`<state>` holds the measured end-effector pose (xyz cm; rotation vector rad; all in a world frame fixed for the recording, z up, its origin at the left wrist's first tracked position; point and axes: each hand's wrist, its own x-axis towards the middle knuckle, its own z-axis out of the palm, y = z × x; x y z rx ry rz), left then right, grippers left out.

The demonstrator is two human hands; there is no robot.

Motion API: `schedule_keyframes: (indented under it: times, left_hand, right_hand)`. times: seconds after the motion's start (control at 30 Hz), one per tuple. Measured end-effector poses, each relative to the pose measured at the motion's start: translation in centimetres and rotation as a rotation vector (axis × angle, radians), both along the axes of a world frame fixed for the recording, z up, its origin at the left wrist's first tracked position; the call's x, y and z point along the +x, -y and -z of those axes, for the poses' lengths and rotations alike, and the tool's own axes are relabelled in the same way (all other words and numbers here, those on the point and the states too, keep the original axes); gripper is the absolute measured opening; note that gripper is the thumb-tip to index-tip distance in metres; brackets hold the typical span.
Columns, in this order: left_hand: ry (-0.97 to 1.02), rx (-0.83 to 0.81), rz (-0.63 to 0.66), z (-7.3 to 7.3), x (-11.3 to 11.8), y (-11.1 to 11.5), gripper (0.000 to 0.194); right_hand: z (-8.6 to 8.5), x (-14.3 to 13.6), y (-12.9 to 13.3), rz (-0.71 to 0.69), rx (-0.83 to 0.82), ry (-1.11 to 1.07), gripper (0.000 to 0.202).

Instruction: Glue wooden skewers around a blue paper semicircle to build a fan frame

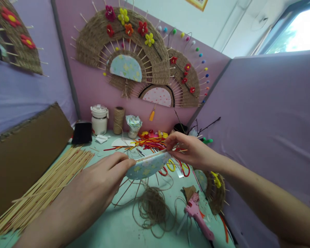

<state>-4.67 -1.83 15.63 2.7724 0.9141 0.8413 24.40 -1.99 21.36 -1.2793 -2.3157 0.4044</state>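
Floral half-disc [147, 167], pinched by both hands [102, 181], stretched forward, right grip partly unclear

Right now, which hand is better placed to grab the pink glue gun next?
Probably the right hand: the glue gun lies nearer to it. The left hand is farther across. Both are holding the flowery fan, though.

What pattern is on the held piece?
Head view: the held piece is light blue with yellowish flowers.

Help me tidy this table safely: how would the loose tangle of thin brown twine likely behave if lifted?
The loose brown twine tangle would probably sag, since its strands curve limply over the mint-green tabletop. It looks light, being thin loops. Outlying loops might trail or snag.
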Motion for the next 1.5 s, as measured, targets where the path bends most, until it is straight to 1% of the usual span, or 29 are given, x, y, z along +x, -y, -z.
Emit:
schedule_keyframes:
  times: [0.13, 0.23, 0.33, 0.43, 0.53, 0.73, 0.83, 0.93, 1.03, 1.2, 1.33, 1.4, 1.5]
  left_hand:
    - [0.03, 0.058, -0.001, 0.0, 0.8, 0.2, 0.028]
    - [0.042, 0.116, -0.039, 0.2, 1.6, 0.4, 0.029]
    - [0.034, 0.146, -0.068, 0.5, 2.0, 0.4, 0.031]
    - [0.047, 0.16, -0.058, 0.6, 2.0, 0.4, 0.029]
    - [0.083, 0.174, -0.058, 0.6, 1.6, 0.3, 0.026]
    - [0.114, 0.167, -0.038, 0.5, 0.8, -0.6, 0.023]
    - [0.087, 0.144, -0.03, 0.5, 0.5, -1.2, 0.023]
    - [0.061, 0.101, -0.029, 0.6, 0.2, -1.5, 0.024]
    - [0.056, 0.041, -0.03, 0.8, -0.1, -1.6, 0.025]
    - [0.064, -0.005, -0.028, 0.8, -0.3, -1.5, 0.024]
    - [0.05, -0.004, -0.027, 0.7, -0.4, -1.5, 0.024]
    - [0.046, 0.0, -0.027, 0.7, -0.4, -1.5, 0.024]
    - [0.049, -0.001, -0.022, 0.7, -0.4, -1.6, 0.024]
  right_hand:
    - [0.5, 0.4, 0.4, 0.05, 0.035, 0.002, 0.014]
    - [0.8, 0.8, 0.7, 0.071, 0.056, 0.007, 0.015]
    - [1.1, 1.0, 0.8, 0.064, 0.058, -0.011, 0.017]
    - [1.4, 1.1, 0.9, 0.052, 0.1, -0.002, 0.015]
    - [1.6, 1.1, 1.0, 0.027, 0.197, 0.021, 0.013]
    - [2.2, 1.4, 0.5, -0.082, 0.476, 0.131, 0.009]
    - [2.6, 1.7, 0.0, -0.13, 0.536, 0.19, 0.011]
    - [3.0, 1.8, -0.2, -0.187, 0.581, 0.196, 0.013]
    - [3.1, 1.7, -0.1, -0.191, 0.569, 0.176, 0.014]
    - [3.2, 1.5, 0.3, -0.166, 0.456, 0.12, 0.015]
    - [2.9, 1.6, 0.6, -0.097, 0.43, 0.067, 0.026]
    - [2.7, 1.5, 0.7, -0.114, 0.453, 0.057, 0.032]
    - [2.5, 1.2, 0.7, -0.202, 0.486, 0.091, 0.036]
